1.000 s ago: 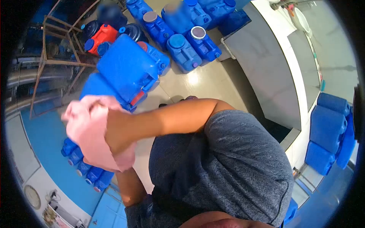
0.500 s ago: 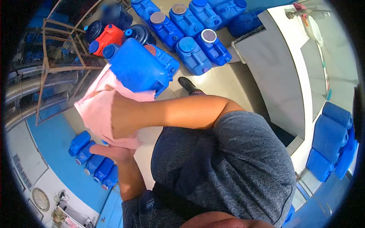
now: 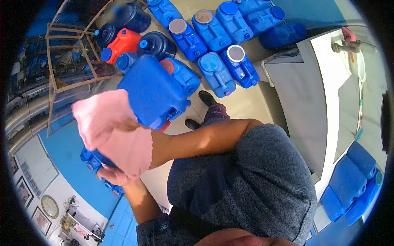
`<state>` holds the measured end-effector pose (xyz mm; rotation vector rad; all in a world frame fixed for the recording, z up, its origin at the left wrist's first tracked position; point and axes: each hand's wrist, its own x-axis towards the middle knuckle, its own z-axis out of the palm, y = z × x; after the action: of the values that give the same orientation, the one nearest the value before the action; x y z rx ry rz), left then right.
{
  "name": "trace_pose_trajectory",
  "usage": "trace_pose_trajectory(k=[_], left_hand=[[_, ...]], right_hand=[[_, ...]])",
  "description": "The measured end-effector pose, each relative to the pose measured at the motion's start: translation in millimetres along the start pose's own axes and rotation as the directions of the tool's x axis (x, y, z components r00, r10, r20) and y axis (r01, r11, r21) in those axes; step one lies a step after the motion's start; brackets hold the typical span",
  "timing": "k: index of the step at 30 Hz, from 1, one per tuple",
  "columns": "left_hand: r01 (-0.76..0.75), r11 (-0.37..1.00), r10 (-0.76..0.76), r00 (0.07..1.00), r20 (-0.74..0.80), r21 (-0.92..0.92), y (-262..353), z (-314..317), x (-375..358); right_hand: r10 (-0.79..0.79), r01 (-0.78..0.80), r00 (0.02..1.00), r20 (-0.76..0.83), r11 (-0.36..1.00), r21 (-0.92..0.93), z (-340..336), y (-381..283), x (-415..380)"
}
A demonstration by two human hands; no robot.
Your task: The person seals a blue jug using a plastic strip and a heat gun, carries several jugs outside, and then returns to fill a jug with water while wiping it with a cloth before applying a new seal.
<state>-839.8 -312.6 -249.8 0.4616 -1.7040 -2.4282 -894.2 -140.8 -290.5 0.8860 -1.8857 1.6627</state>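
Observation:
A pink cloth (image 3: 111, 119) is draped around my right hand (image 3: 129, 124); its fingers are mostly covered by the folds. The cloth lies against a large blue water jug (image 3: 152, 88), tilted with a broad flat face up toward me. Below the cloth, my left hand (image 3: 115, 176) is curled at a dark blue edge (image 3: 101, 159), which looks like the lower end of the same jug. The cloth hides the stretch between, so the exact grip is partly hidden.
Several blue jugs (image 3: 215, 67) stand on the floor ahead, beside a red jug (image 3: 123, 45) and dark round bottles (image 3: 156, 44). A metal rack (image 3: 67, 57) is at the left. A white counter (image 3: 320, 61) stands right, with more blue jugs (image 3: 347, 176) beyond it.
My right hand and the cloth have turned and moved slightly down over the jug. My left hand has moved a little lower, its fingers more curled. The view has shifted.

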Motion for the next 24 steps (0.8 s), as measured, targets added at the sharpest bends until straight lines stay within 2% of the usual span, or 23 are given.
trace_pose_trajectory(k=[1, 3, 4, 5, 6, 7, 8, 9, 10, 11, 12, 13, 14, 15, 16, 17, 18, 20, 21, 22, 23, 24], left_hand=[[0.005, 1.0, -0.005, 1.0, -0.001, 0.007, -2, 4, -1], [0.247, 0.958, -0.217, 0.956, 0.196, -0.144, -7, 15, -3], [0.325, 0.909, -0.19, 0.88, 0.435, -0.262, -10, 28, 0], [0.443, 0.838, -0.15, 0.749, 0.646, -0.319, -14, 41, 3], [0.223, 0.975, -0.2, 0.906, 0.373, -0.02, -16, 54, -3], [0.075, 0.936, -0.108, 0.991, 0.078, 0.344, -19, 64, -8], [0.119, 0.924, -0.147, 0.988, 0.052, 0.363, -22, 73, -9], [0.112, 0.925, -0.14, 0.989, 0.05, 0.363, -23, 77, -5], [0.188, 0.95, -0.203, 0.978, 0.037, 0.25, -23, 80, -2], [0.261, 0.956, -0.267, 0.963, 0.032, 0.131, -23, 83, 0], [0.293, 0.956, -0.291, 0.956, -0.043, 0.037, -26, 57, 1], [0.287, 0.957, -0.286, 0.957, -0.046, 0.035, -24, 58, 3], [0.265, 0.964, -0.265, 0.963, -0.051, -0.004, -21, 61, 6], [0.241, 0.969, -0.243, 0.968, -0.057, -0.045, -18, 65, 10], [0.216, 0.973, -0.222, 0.973, -0.065, -0.087, -15, 69, 13], [0.191, 0.973, -0.201, 0.977, -0.075, -0.127, -11, 72, 16], [0.164, 0.972, -0.18, 0.98, -0.084, -0.167, -9, 75, 20], [0.198, 0.932, -0.161, 0.977, 0.143, -0.303, -5, 71, 22], [0.19, 0.933, -0.154, 0.979, 0.136, -0.307, -4, 71, 22], [0.135, 0.949, -0.149, 0.988, -0.027, -0.285, -4, 72, 21], [0.086, 0.964, -0.137, 0.972, -0.189, -0.253, -5, 74, 19], [0.135, 0.941, -0.203, 0.959, -0.2, -0.309, -7, 76, 16]], right_hand=[[0.024, -0.025, 0.999, -0.046, 1.0, -0.014, -4, 7, 0], [0.189, -0.19, 0.982, -0.017, 0.981, -0.048, -5, 15, 5], [0.273, -0.269, 0.961, 0.039, 0.96, -0.083, -7, 16, 14], [0.337, -0.322, 0.935, 0.11, 0.938, -0.13, -14, 15, 26], [0.378, -0.337, 0.898, 0.225, 0.92, -0.203, -23, 15, 40], [0.401, -0.285, 0.817, 0.415, 0.905, -0.314, -40, 17, 57], [0.417, -0.17, 0.677, 0.607, 0.891, -0.422, -57, 14, 74], [0.391, 0.0, 0.493, 0.777, 0.894, -0.449, -66, 14, 88], [0.351, 0.075, 0.425, 0.835, 0.905, -0.419, -69, 14, 99], [0.308, 0.029, 0.475, 0.824, 0.931, -0.364, -64, 15, 93], [0.264, -0.01, 0.523, 0.811, 0.953, -0.304, -58, 15, 87], [0.487, -0.216, 0.688, 0.538, 0.845, -0.489, -26, 2, 69], [0.657, -0.547, 0.747, 0.102, 0.695, -0.467, 5, -10, 51], [0.687, -0.742, 0.671, -0.278, 0.62, -0.256, 36, -23, 34], [0.559, -0.565, 0.809, 0.183, 0.825, -0.02, -6, 0, 39], [0.212, -0.424, 0.814, 0.54, 0.853, 0.304, -33, 13, 42], [0.204, -0.419, 0.813, 0.545, 0.855, 0.305, -36, 15, 36], [0.07, -0.19, 0.919, 0.387, 0.94, 0.284, -33, 25, 17], [-0.008, -0.075, 0.952, 0.306, 0.963, 0.258, -31, 28, 9], [0.036, -0.079, 0.992, 0.124, 0.928, 0.364, -40, 28, 23], [0.034, -0.079, 0.991, 0.128, 0.926, 0.368, -44, 31, 21], [0.094, -0.16, 0.964, 0.25, 0.953, 0.259, -49, 33, 19]])
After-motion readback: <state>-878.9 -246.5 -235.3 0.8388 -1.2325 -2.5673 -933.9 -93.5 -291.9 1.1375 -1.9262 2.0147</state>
